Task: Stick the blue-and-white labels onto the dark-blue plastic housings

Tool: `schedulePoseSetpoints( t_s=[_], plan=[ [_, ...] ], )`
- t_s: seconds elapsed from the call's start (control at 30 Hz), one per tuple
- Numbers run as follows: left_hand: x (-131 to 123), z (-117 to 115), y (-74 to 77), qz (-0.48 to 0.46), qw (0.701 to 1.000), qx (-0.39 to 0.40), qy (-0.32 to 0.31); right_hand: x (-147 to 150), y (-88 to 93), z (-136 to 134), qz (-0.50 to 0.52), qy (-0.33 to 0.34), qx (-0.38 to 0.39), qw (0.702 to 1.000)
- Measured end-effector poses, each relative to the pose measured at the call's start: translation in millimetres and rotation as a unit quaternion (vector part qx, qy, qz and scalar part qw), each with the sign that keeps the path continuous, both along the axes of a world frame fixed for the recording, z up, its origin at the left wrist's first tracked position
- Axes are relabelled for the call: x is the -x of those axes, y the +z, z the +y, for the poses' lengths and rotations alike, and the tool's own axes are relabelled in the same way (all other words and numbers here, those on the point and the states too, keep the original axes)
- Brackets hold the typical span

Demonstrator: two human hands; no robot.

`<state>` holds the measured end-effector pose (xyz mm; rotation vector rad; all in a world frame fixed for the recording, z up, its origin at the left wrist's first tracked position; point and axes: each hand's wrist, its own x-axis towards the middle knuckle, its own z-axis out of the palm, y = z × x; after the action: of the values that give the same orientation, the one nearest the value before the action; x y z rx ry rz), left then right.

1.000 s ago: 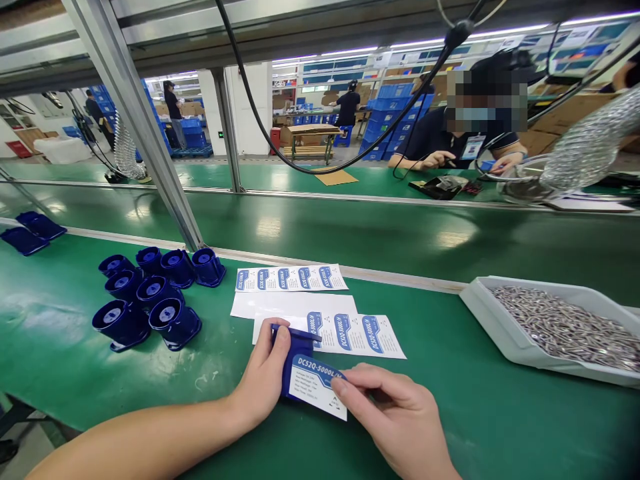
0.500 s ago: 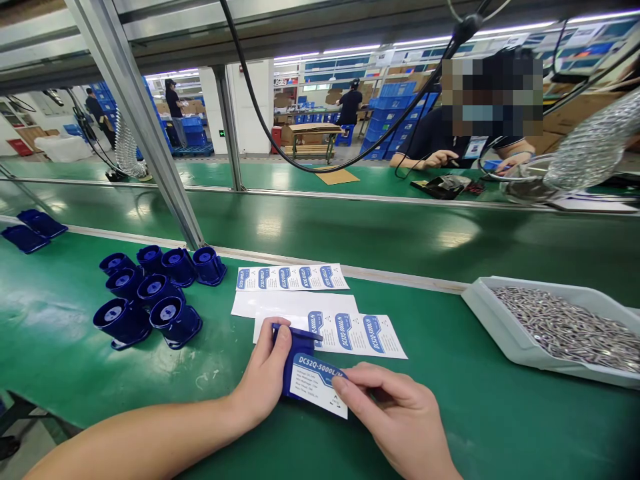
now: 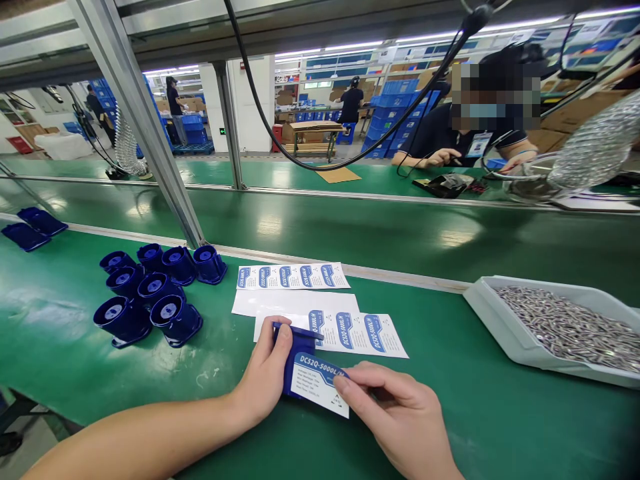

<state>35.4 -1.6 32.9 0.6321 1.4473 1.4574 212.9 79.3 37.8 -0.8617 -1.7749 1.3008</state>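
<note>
My left hand [image 3: 267, 370] is closed around a dark blue plastic part [image 3: 301, 343], thumb over its upper edge. A white and blue label [image 3: 319, 387] printed "DC52Q-5000L" is pinched at its right end by my right hand [image 3: 400, 407]. The label's left end overlaps the face of the blue part; whether it sticks there I cannot tell. Just beyond my hands lies a label sheet [image 3: 360, 333], partly hidden by the left hand. Behind it are a blank white backing strip [image 3: 295, 303] and another label sheet [image 3: 293, 276].
Several dark blue cup-shaped housings [image 3: 167, 313] stand at the left, with two flat blue pieces [image 3: 33, 230] farther left. A white tray of metal screws [image 3: 565, 327] sits at the right. A metal post [image 3: 145, 127] rises from the bench. Across it, a co-worker [image 3: 475, 133] sits.
Both hands, the blue part and the label keep nearly the same position. The view has shifted very slightly.
</note>
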Motion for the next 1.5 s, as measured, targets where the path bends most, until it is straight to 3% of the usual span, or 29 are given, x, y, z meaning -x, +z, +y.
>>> schedulePoseSetpoints(
  t_s=[0.07,0.23,0.33,0.57,0.77,1.13,1.5],
  plan=[
    [0,0,-0.6,0.0,1.0,0.002,0.002,0,-0.7,-1,0.006,-0.015,0.003,1.0],
    [0,0,-1.3,0.002,1.0,-0.006,0.001,-3,-2.4,4,-0.02,0.028,-0.041,0.999],
    [0,0,-0.8,0.002,1.0,-0.005,-0.001,-3,-1.2,4,-0.011,0.011,-0.042,0.999],
    [1,0,-1.3,0.01,1.0,-0.006,0.003,4,4.7,-8,0.022,-0.042,0.041,0.998],
    [0,-1,-0.3,0.009,1.0,-0.005,0.002,5,3.8,-8,0.025,-0.043,0.051,0.997],
    [1,0,-3.5,-0.002,1.0,-0.005,-0.001,-5,-7.1,8,-0.024,0.05,-0.037,0.998],
    [0,2,-2.3,-0.015,1.0,-0.002,0.005,-4,-7.3,6,-0.026,0.037,-0.005,0.999]
  ],
)
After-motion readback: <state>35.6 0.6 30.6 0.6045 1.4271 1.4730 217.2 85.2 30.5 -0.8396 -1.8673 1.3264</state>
